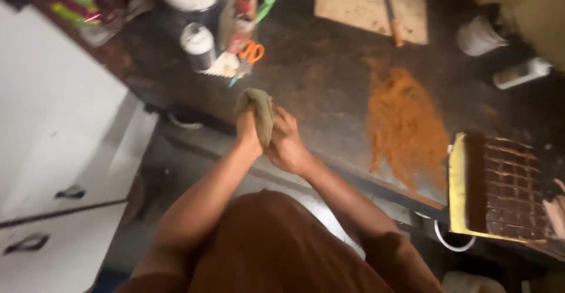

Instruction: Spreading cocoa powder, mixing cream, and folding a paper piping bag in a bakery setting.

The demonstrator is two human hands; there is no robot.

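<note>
head view: a green cloth is squeezed between the left hand and right hand, both closed, above the counter edge; the orange powder nearby could be smeared.

Looks like a home workshop or craft bench, cluttered, dimly lit. Dark, stained worktop w/ a wide smear of orange-brown powder. Pale square wooden board at the far edge, thin stick lying across it. Orange-handled scissors among crowded jars & tools at back left; white-capped dark bottle beside them. White cup & white tube far right. Yellow-rimmed tray w/ dark ridged insert at bench edge. White drawer fronts w/ dark handles to the left: domestic cabinetry.
</note>
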